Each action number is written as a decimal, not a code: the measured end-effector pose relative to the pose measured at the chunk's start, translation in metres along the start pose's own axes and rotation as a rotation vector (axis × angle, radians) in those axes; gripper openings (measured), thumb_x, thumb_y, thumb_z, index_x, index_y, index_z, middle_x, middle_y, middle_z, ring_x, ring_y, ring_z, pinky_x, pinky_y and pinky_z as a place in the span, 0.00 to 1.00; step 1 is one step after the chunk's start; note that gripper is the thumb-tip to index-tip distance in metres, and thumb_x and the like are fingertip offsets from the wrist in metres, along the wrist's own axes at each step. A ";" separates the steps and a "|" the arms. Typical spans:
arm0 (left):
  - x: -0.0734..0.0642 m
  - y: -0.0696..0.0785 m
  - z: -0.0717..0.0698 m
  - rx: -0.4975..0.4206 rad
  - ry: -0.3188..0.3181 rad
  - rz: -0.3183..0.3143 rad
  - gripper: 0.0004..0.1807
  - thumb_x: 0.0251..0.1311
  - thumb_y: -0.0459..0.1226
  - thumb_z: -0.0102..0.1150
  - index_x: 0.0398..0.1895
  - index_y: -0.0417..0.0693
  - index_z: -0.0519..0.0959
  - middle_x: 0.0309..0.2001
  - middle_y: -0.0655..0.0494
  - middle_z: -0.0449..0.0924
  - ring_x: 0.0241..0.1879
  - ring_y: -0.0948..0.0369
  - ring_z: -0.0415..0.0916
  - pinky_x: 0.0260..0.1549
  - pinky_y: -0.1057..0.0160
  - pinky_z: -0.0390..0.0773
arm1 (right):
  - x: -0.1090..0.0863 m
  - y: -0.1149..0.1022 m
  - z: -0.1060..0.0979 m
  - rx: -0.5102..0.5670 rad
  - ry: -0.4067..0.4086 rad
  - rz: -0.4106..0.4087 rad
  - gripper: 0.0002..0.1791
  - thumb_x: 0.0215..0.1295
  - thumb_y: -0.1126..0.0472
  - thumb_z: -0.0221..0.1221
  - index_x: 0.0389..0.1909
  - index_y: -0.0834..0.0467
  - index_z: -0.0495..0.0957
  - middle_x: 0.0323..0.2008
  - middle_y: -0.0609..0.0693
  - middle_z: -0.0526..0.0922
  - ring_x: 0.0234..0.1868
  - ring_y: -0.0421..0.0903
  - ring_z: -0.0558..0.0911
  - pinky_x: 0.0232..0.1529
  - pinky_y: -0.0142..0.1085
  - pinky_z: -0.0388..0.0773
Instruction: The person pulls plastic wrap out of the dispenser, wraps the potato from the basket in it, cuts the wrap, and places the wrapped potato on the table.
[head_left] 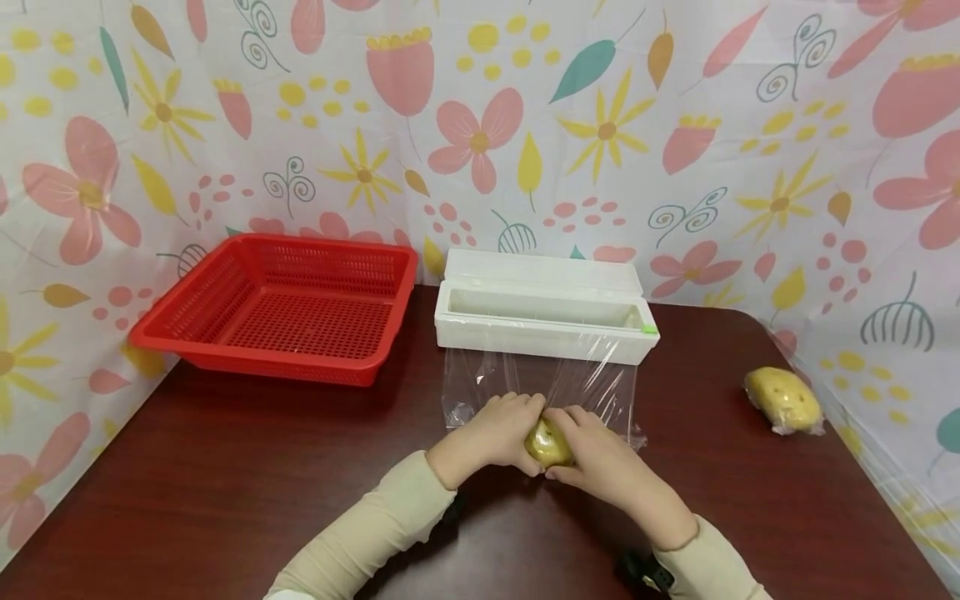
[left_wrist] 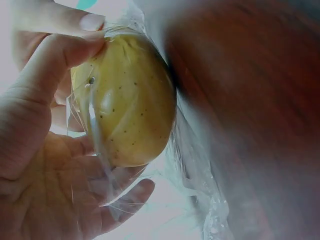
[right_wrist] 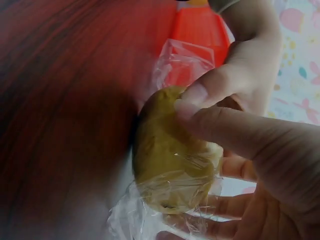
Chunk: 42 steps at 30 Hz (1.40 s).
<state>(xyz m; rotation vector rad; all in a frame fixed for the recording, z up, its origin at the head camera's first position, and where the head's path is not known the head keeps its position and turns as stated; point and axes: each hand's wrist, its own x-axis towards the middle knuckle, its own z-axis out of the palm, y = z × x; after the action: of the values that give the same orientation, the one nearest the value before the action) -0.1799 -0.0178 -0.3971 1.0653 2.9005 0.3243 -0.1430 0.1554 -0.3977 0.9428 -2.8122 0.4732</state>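
Note:
A yellow potato (head_left: 550, 444) sits on the dark table between both hands, on a sheet of clear plastic wrap (head_left: 510, 375). My left hand (head_left: 491, 433) holds its left side, thumb on the near face and fingers around the far side. From the right, my right hand (head_left: 603, 458) grips it the same way, the two thumbs close together. In the right wrist view, wrinkled film lies over part of the potato (right_wrist: 170, 150). The left wrist view shows film folds beside the potato (left_wrist: 122, 105) and over the fingers. The sheet runs back to a white wrap dispenser box (head_left: 540, 335).
The dispenser's lid (head_left: 540, 271) stands raised at the back. A red perforated plastic basket (head_left: 262, 360) is at the back left. Another yellow potato (head_left: 783, 398), covered in film, lies near the table's right edge. A flower-patterned cloth (head_left: 480, 167) hangs behind the table (head_left: 225, 483).

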 end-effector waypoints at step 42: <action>-0.004 -0.004 0.000 0.090 0.083 0.007 0.42 0.31 0.51 0.79 0.51 0.50 0.66 0.42 0.55 0.72 0.43 0.57 0.72 0.40 0.61 0.74 | 0.012 0.041 0.008 0.238 -0.061 -0.014 0.34 0.56 0.44 0.64 0.60 0.60 0.72 0.36 0.46 0.81 0.34 0.38 0.76 0.35 0.32 0.73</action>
<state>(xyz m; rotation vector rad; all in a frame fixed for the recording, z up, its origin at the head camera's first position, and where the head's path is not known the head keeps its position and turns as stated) -0.1795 -0.0230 -0.3978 1.1001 3.0117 0.2467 -0.1774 0.1771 -0.4126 1.0346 -2.8468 0.8043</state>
